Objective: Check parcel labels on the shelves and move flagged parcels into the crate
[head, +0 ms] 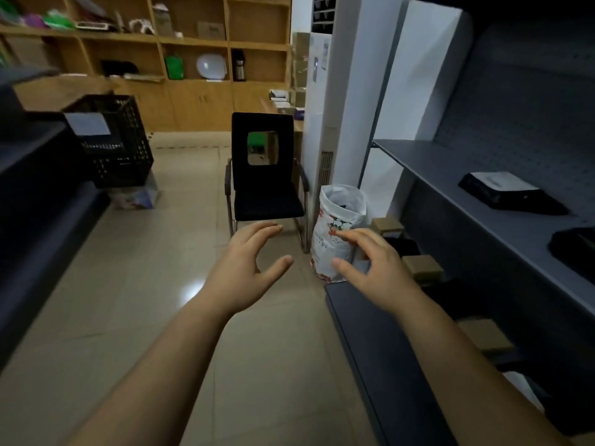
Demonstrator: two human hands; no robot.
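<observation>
My left hand and my right hand are stretched out in front of me over the aisle floor, fingers relaxed, holding nothing. A black plastic crate with a white paper on its side stands at the left on a dark shelf unit. On the grey shelf at the right lie a black parcel with a white label and another black parcel nearer to me. Several small brown boxes and dark parcels sit on the lower shelf, just right of my right hand.
A black chair stands ahead in the aisle. A white sack leans beside it against the shelf end. A tall white air-conditioner unit rises behind. Wooden shelving lines the far wall. A bag lies under the crate.
</observation>
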